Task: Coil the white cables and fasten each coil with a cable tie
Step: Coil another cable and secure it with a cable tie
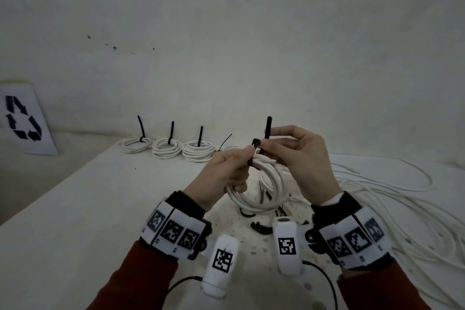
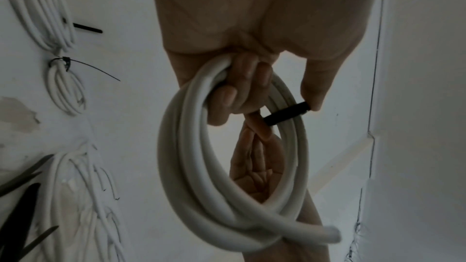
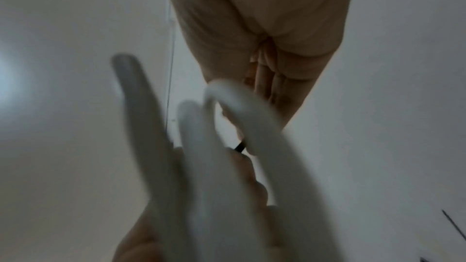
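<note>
Right hand (image 1: pixel 302 156) pinches the black tie (image 1: pixel 268 128) between thumb and fingertips, tail sticking straight up, the tie's head just beside the left thumb. Left hand (image 1: pixel 224 176) has its fingers (image 2: pixel 242 87) curled through the coil (image 1: pixel 261 184), thumb pressing the tie's band down on the bundled strands, all of it held up above the table (image 1: pixel 88 209). Here's the danger: the band looks loose, so if that left thumb eases off, the springy loops could fan apart and slip out before the tie cinches. The cut end (image 2: pixel 330 234) pokes free at the bottom and could escape the wrap. Pull crooked, and a strand gets left outside. Behind, three tied coils (image 1: pixel 167 150) sit in a row, another beside them; loose cable (image 1: pixel 402 196) sprawls at right, spare ties (image 1: pixel 261 228) lie underneath.
</note>
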Tool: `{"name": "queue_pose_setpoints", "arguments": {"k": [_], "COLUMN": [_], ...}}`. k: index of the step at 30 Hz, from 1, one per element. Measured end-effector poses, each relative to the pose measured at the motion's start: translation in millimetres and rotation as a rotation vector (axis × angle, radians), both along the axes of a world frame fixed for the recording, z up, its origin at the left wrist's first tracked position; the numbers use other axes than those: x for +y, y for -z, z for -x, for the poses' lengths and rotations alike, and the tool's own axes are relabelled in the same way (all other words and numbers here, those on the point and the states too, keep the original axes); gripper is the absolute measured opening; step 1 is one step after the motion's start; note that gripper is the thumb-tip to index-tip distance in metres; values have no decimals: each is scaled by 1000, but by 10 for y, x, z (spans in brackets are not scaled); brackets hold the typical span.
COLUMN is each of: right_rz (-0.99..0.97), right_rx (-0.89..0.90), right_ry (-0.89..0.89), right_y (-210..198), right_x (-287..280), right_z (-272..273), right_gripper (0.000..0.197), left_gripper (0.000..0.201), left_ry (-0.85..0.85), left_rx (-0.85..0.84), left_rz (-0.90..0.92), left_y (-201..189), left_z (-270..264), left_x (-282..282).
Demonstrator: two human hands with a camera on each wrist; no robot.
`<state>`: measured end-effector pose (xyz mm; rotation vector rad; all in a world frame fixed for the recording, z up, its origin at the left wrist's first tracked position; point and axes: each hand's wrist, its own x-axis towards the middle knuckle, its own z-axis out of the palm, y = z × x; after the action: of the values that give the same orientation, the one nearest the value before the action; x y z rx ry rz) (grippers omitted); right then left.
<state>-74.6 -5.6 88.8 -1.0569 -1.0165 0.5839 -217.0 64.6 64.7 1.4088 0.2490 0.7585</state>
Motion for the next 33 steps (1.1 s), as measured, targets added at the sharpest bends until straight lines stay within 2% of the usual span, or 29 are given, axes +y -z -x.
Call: {"name": "queue_pose_setpoints", "arguments": {"k": [3, 10, 13, 16, 27, 33], "right_rz": [-50, -60, -53, -62, -177, -317], "right_rx": [-112, -281, -297, -319, -374, -634], "right_ry": [63, 190, 200, 192, 190, 222], "right_y": [-40, -96, -104, -106, -82, -61], "right_x": [-22, -99, -97, -103, -89, -67], "right_z": [-13, -112, -134, -129, -165, -215], "right_gripper": [12, 15, 17, 17, 18, 22], "left_gripper": [34, 38, 33, 37, 37, 42], "left_ry": [16, 101, 111, 114, 119, 149], "left_rx": [-10, -33, -75, -96, -77, -35], "left_rz": [27, 7, 50, 71, 121, 148], "left_y": [-46, -137, -108, -84, -97, -113], "left_z": [-18, -143, -188, -208, -210, -204], "left_x": [41, 54, 46, 58, 28, 31]}}
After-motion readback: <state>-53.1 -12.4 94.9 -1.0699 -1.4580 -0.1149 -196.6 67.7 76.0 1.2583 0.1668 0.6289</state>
